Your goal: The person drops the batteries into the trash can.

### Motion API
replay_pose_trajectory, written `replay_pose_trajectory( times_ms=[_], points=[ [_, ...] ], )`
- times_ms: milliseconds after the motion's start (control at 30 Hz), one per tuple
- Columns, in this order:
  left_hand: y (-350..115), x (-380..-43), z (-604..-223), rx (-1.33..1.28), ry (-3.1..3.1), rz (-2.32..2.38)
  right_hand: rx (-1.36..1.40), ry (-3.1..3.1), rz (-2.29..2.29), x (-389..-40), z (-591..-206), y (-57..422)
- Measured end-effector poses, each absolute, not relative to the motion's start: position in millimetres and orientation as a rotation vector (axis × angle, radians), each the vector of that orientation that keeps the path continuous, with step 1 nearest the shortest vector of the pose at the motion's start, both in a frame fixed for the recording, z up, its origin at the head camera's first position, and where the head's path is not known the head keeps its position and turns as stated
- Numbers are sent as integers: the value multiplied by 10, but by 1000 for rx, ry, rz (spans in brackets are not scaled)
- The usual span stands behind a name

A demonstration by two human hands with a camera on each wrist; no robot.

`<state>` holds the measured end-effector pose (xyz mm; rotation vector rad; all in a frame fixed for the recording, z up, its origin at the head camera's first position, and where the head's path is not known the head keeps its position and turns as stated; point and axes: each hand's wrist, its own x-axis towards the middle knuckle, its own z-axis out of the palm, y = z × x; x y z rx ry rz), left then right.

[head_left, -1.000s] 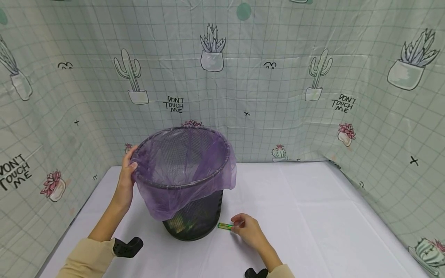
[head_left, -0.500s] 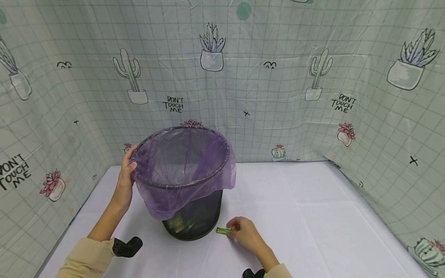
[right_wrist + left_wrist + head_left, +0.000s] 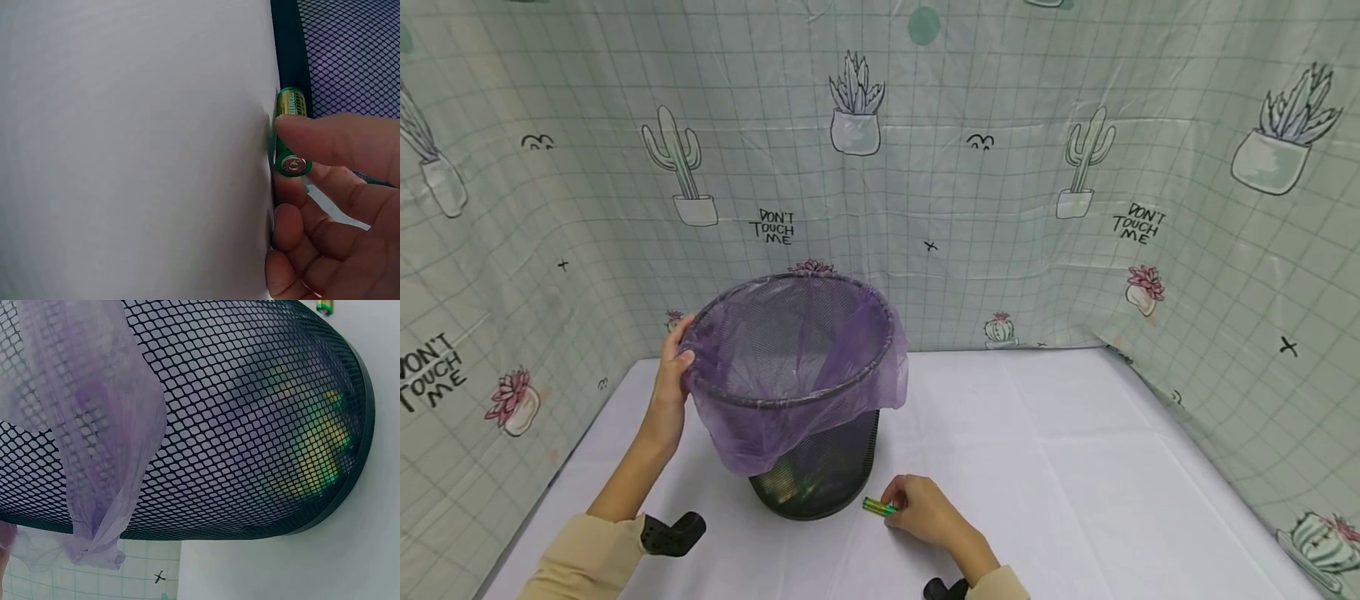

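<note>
A black mesh wastebasket (image 3: 842, 462) stands on the table, lined with a purple plastic bag (image 3: 752, 433) folded over its rim. At the rim's left side, my left hand (image 3: 668, 387) grips the basket through the bag, thumb toward me. Low over the tabletop beside the basket's base, my right hand (image 3: 925, 510) pinches a green and yellow battery (image 3: 877, 506). The right wrist view shows the thumb lying across this battery (image 3: 292, 165), its metal end facing the camera. Green and yellow things (image 3: 319, 453) show blurred through the mesh at the basket's bottom.
White cloth (image 3: 1075, 467) covers the table. A grid-patterned curtain (image 3: 940, 192) with cactus prints hangs around the back and sides, close behind the basket. A black wrist mount (image 3: 673, 533) sticks out from the left sleeve.
My right hand has slid a little left and toward me with the battery, which now points slightly more diagonally. The left hand and the wastebasket have stayed put.
</note>
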<state>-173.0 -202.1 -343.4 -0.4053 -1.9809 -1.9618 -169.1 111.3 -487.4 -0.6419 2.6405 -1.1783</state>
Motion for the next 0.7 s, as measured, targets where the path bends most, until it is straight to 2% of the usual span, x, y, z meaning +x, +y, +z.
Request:
replay_pose_trajectory(
  times_ms=[700],
  points=[
    [-2019,-1727,-3433,-411,-1976,-1960,-714,2705,-1389,-1669,-4579,1189]
  ],
)
